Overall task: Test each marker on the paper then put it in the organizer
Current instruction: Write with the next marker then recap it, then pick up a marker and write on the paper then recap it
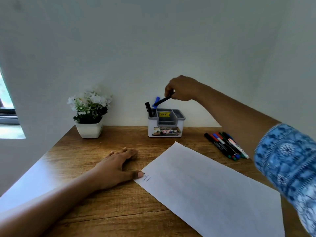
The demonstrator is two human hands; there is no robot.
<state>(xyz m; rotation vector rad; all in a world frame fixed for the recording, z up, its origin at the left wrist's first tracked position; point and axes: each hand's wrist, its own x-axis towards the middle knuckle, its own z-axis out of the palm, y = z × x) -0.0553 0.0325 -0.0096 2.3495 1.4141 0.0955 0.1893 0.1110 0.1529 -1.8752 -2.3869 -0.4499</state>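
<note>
Hands apart: right hand (pixel 181 88) pinching a black marker (pixel 163 100), tilted just above the organizer (pixel 166 124); left hand (pixel 114 166) flat on desk (pixel 106 212), thumb on corner of paper (pixel 213 189); loose markers (pixel 225 145) right of it.

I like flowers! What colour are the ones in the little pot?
The flowers are white, seen best in the head view.

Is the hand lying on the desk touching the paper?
Touching. The head view shows the left hand with its thumb tip resting on the corner of the paper.
</note>
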